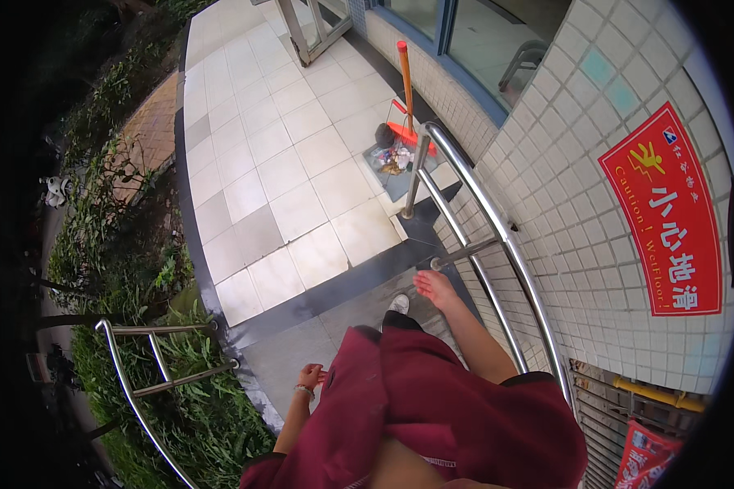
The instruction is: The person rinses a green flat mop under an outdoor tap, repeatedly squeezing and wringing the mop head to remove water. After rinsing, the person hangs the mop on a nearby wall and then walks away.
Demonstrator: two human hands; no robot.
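My right hand [435, 288] hangs in front of me with its fingers loosely stretched and nothing in it. It is nearest to the steel handrail [520, 265] along the right wall, without touching it. Lower and to the left, my left hand [311, 376] hangs beside my dark red top [359, 379], a bracelet [304, 391] round its wrist. Its fingers are slightly bent and apart, and I see nothing held. One light shoe [400, 304] shows below, on the grey paving [334, 316].
A dark step edge [302, 297] borders the pale tiled landing [289, 175]. Near the rail's far post lie a dustpan [393, 186] with rubbish and an orange-handled tool [405, 81]. A second steel railing [130, 383] stands left by shrubs [187, 391]. A red warning sign [665, 216] hangs on the right wall.
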